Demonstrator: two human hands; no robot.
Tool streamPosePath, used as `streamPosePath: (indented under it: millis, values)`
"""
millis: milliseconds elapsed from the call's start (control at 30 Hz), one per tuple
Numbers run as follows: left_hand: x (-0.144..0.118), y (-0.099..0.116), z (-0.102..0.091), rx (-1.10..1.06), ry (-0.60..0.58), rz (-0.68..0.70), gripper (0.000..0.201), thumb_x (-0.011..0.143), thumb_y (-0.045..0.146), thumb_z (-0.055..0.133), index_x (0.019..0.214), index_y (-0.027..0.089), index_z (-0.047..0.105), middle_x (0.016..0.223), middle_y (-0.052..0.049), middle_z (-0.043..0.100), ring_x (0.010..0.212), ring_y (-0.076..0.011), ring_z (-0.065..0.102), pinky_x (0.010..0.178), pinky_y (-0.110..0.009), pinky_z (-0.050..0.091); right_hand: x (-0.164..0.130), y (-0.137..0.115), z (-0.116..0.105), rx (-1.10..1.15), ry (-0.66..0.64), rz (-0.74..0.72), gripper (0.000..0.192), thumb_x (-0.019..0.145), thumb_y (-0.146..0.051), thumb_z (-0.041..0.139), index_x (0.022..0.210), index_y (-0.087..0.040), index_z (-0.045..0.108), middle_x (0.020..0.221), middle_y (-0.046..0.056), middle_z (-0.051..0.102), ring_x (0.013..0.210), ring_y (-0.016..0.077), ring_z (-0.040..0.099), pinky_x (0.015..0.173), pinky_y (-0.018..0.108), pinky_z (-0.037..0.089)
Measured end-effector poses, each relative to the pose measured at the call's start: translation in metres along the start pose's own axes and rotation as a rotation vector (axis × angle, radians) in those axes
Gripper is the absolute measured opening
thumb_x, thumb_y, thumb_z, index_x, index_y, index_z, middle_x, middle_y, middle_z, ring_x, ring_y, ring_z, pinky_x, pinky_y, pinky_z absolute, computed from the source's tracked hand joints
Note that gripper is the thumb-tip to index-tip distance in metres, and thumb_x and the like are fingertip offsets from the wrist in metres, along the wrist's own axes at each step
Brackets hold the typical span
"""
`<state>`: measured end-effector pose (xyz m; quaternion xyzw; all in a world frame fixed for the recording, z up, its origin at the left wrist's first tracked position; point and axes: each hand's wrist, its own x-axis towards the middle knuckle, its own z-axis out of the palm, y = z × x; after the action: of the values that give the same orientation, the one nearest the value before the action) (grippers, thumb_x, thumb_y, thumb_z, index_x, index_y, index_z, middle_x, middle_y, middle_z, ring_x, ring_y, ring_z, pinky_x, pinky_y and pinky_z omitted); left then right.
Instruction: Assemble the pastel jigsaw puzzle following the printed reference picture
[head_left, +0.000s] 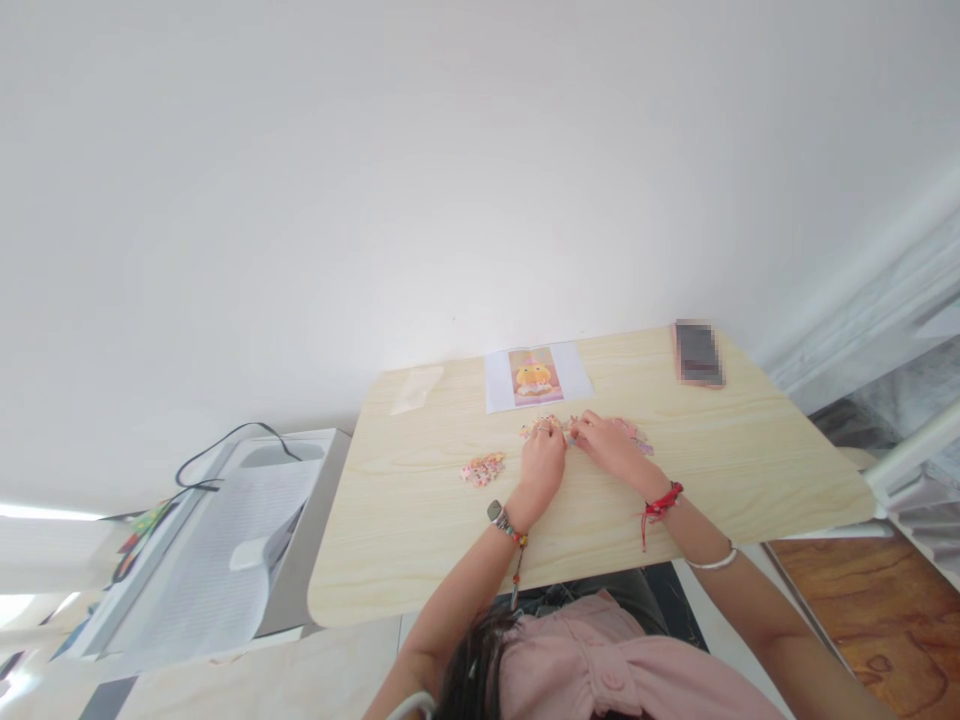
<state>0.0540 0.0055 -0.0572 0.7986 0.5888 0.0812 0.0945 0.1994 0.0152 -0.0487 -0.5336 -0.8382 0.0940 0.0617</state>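
My left hand (541, 462) and my right hand (609, 444) meet over the middle of a light wooden table (420, 560). Both pinch small pink and yellow pieces (541, 427) that lie between the fingertips; the pieces are too small to make out. More of the pink pieces (636, 434) show just past my right hand. A separate small pile of pink pieces (483, 467) lies to the left of my left hand. Behind the hands lies a printed sheet (535, 376) with a yellow cartoon figure on pink.
A phone (698, 353) lies at the far right of the table. A small clear plastic bag (417, 389) rests at the far left. Left of the table stands a white appliance (225, 540) with black cables. Wooden floor shows at the lower right.
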Motion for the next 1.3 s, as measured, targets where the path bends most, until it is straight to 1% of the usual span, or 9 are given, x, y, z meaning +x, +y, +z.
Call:
streamPosePath:
  millis: [200,333,567,700,800,900,1067,1167,1300]
  values:
    - [-0.003,-0.003,-0.006,0.014,-0.005,0.041,0.019,0.086,0.013,0.036,0.095,0.013,0.053,0.098,-0.012,0.051,0.097,-0.0212,0.048,0.077,-0.032,0.044,-0.001,0.0,0.002,0.125,0.015,-0.049,0.013,0.084,-0.016,0.044,0.084,-0.018,0.057,0.091,0.004,0.053,0.078,0.0141,0.055,0.07,0.026,0.04]
    - [-0.019,-0.019,-0.019,0.03,-0.015,0.011,0.017,0.086,0.017,0.039,0.09,0.013,0.055,0.093,-0.01,0.05,0.093,-0.0201,0.049,0.076,-0.031,0.043,0.001,-0.011,0.008,0.226,0.02,-0.102,0.014,0.083,-0.017,0.045,0.086,-0.019,0.058,0.095,0.005,0.053,0.085,0.0154,0.053,0.076,0.028,0.041]
    - [-0.064,-0.068,-0.043,0.033,0.051,-0.169,0.018,0.086,0.021,0.041,0.087,0.016,0.058,0.089,-0.007,0.05,0.086,-0.0173,0.05,0.071,-0.027,0.043,0.028,-0.066,0.011,0.247,-0.004,-0.338,0.014,0.085,-0.022,0.047,0.085,-0.017,0.06,0.091,0.006,0.053,0.084,0.015,0.052,0.074,0.028,0.04]
    - [-0.078,-0.093,-0.048,0.03,0.106,-0.236,0.015,0.085,0.018,0.043,0.086,0.016,0.059,0.089,-0.007,0.051,0.086,-0.0168,0.05,0.073,-0.026,0.043,0.043,-0.097,0.009,0.152,-0.035,-0.381,0.018,0.087,-0.021,0.043,0.087,-0.016,0.06,0.089,0.005,0.052,0.074,0.0126,0.052,0.066,0.025,0.038]
    - [-0.079,-0.104,-0.046,0.012,0.13,-0.276,0.014,0.084,0.018,0.046,0.087,0.017,0.059,0.091,-0.007,0.051,0.087,-0.0168,0.051,0.071,-0.025,0.043,0.046,-0.104,0.006,0.113,-0.03,-0.381,0.018,0.087,-0.02,0.042,0.088,-0.016,0.06,0.09,0.006,0.052,0.073,0.0126,0.052,0.064,0.024,0.038]
    - [-0.079,-0.108,-0.044,-0.014,0.131,-0.28,0.013,0.083,0.02,0.047,0.087,0.018,0.059,0.091,-0.006,0.051,0.088,-0.0166,0.051,0.069,-0.024,0.043,0.04,-0.092,0.002,0.109,0.004,-0.345,0.017,0.086,-0.019,0.043,0.088,-0.016,0.06,0.091,0.006,0.053,0.076,0.0131,0.052,0.068,0.025,0.038]
    - [-0.078,-0.104,-0.046,-0.035,0.174,-0.275,0.015,0.084,0.023,0.046,0.089,0.018,0.059,0.091,-0.005,0.051,0.088,-0.0164,0.052,0.071,-0.025,0.044,0.02,-0.049,-0.004,0.095,0.08,-0.191,0.019,0.087,-0.021,0.041,0.091,-0.018,0.059,0.095,0.006,0.054,0.084,0.0153,0.053,0.074,0.028,0.039]
    - [-0.072,-0.09,-0.049,-0.044,0.192,-0.244,0.016,0.085,0.023,0.045,0.091,0.018,0.059,0.091,-0.005,0.051,0.089,-0.0165,0.052,0.072,-0.025,0.044,0.007,-0.024,-0.01,0.06,0.097,-0.073,0.022,0.088,-0.024,0.038,0.094,-0.019,0.059,0.094,0.005,0.054,0.08,0.015,0.054,0.068,0.026,0.04]
    - [-0.052,-0.056,-0.043,-0.04,0.113,-0.098,0.014,0.084,0.022,0.047,0.092,0.018,0.058,0.093,-0.006,0.05,0.091,-0.017,0.051,0.072,-0.026,0.045,-0.005,-0.002,-0.014,0.014,0.09,0.042,0.022,0.087,-0.025,0.039,0.094,-0.019,0.059,0.095,0.005,0.055,0.081,0.0152,0.055,0.067,0.025,0.04]
